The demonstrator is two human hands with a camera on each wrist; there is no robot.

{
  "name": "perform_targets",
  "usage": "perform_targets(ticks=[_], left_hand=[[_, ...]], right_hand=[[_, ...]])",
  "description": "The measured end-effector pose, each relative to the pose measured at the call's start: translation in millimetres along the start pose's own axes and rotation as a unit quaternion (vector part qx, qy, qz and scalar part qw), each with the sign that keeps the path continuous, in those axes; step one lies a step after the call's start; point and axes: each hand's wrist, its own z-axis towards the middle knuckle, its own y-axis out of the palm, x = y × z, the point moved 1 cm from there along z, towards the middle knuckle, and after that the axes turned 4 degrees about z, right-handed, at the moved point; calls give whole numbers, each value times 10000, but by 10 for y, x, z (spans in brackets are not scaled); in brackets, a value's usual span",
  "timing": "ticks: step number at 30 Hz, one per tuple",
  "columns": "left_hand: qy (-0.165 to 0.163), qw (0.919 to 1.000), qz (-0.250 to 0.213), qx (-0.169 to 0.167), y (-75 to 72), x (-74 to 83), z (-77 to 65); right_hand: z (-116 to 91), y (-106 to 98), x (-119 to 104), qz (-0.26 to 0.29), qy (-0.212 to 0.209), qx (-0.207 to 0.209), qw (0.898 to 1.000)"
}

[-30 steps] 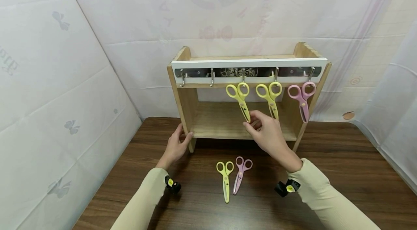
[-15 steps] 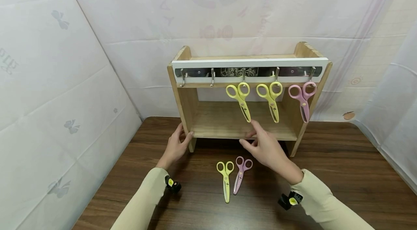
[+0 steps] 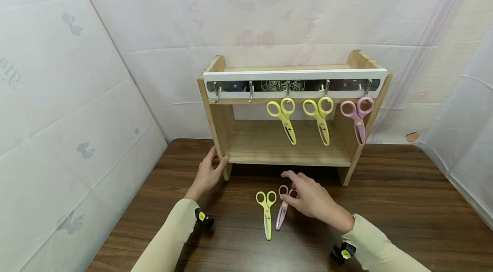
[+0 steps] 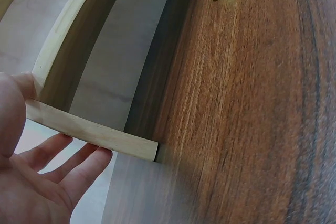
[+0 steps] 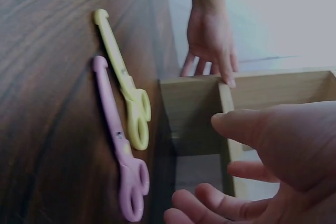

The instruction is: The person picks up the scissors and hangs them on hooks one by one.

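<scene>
My left hand (image 3: 206,175) grips the lower left side panel of a small wooden shelf (image 3: 252,141), thumb at the inner front edge and fingers against the outer face. The right hand (image 3: 310,197) hovers over the handles of pink scissors (image 3: 282,216) lying on the table, partly covering one loop in the head view. Its fingers are spread and hold nothing, as the right wrist view shows. Beside the pink pair lie yellow scissors (image 5: 116,59), handles toward the shelf. Two yellow scissors (image 3: 286,123) (image 3: 321,124) and one pink pair of scissors (image 3: 359,122) hang from hooks on the shelf.
A white rail (image 3: 246,76) with several metal hooks runs across the shelf's upper front; its two left hooks (image 3: 251,92) bear nothing. The shelf stands toward the back of a dark wooden table (image 3: 231,237), with pale cloth (image 3: 161,70) behind and at the sides.
My right hand has let go of the middle hanging yellow scissors and come down toward the pink scissors on the table. The left hand stays on the shelf.
</scene>
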Motion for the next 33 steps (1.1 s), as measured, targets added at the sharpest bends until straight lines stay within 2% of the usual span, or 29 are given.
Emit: perform_targets(ticks=[4, 15, 16, 22, 23, 33], left_hand=[[4, 10000, -12, 12, -6, -6, 0], [29, 10000, -50, 18, -9, 14, -11], [14, 10000, -67, 28, -17, 66, -26], [-19, 10000, -39, 33, -16, 68, -23], [-11, 10000, -40, 34, -6, 16, -8], [24, 10000, -18, 48, -6, 1, -8]], right_hand=[[-42, 76, 0, -153, 37, -185, 9997], [-118, 225, 12, -328, -272, -518, 9977], [-125, 238, 15, -358, -303, -534, 9975], [-158, 289, 21, -472, -417, -531, 9966], [-161, 294, 21, -488, -415, -515, 9966], [-185, 369, 40, -434, -394, -555, 9967]])
